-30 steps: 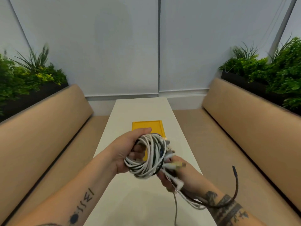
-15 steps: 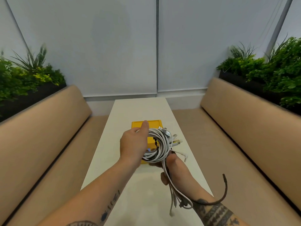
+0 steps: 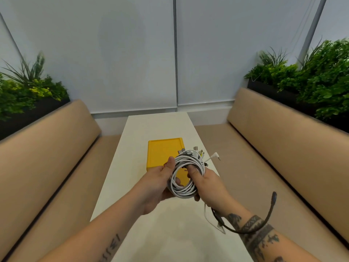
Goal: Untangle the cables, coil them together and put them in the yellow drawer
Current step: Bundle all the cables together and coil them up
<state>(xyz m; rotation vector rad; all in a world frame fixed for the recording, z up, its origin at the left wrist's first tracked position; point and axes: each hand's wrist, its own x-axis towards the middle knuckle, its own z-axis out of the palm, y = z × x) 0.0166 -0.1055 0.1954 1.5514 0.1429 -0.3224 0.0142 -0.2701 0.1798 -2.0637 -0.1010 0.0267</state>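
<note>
Both the left hand (image 3: 157, 184) and right hand (image 3: 210, 183) have fingers curled round the cable coil (image 3: 186, 190), held over the near end of the yellow drawer (image 3: 162, 152). Dark tail (image 3: 273, 199) dangles loose; tuck it in before stowing.

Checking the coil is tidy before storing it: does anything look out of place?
Yes. A dark cable tail strays from the white coiled cable bundle, arching out behind the right hand, and a thin white strand dangles below it.
</note>
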